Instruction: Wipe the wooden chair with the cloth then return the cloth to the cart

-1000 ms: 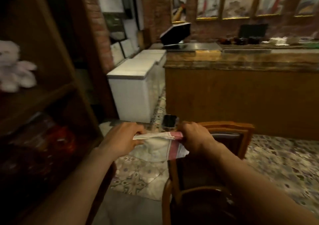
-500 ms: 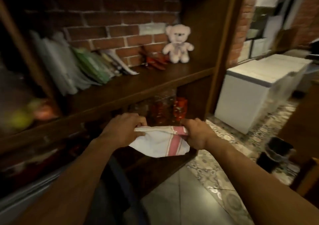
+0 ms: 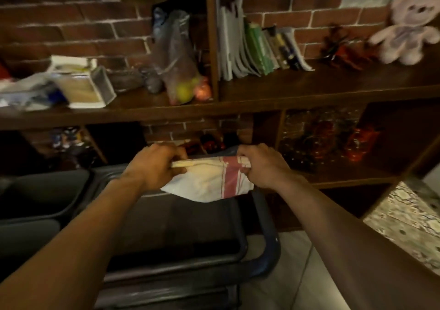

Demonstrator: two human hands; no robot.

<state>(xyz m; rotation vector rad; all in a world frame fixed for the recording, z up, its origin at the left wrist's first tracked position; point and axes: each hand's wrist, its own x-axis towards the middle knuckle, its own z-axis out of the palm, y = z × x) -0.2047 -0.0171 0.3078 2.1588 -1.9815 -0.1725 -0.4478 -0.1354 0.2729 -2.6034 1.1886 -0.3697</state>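
The view has swung from the chair, now out of sight, to the shelf (image 3: pixel 262 102) and cart (image 3: pixel 266 245). Left hand (image 3: pixel 154 164) and right hand (image 3: pixel 262 164) both grip the folded cloth (image 3: pixel 207 181) above the cart, so returning it looks close.

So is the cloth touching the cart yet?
Apart. The head view shows the cloth hanging between both hands above the cart, its lower edge clear of the tray.

cloth (image 3: pixel 209 181): cream, red stripe band
cart (image 3: pixel 181 228): dark grey, blue frame
shelf (image 3: pixel 285 95): dark brown
wall (image 3: pixel 71 24): red brick
teddy bear (image 3: pixel 409 28): pale pink
floor tiles (image 3: pixel 409 214): patterned
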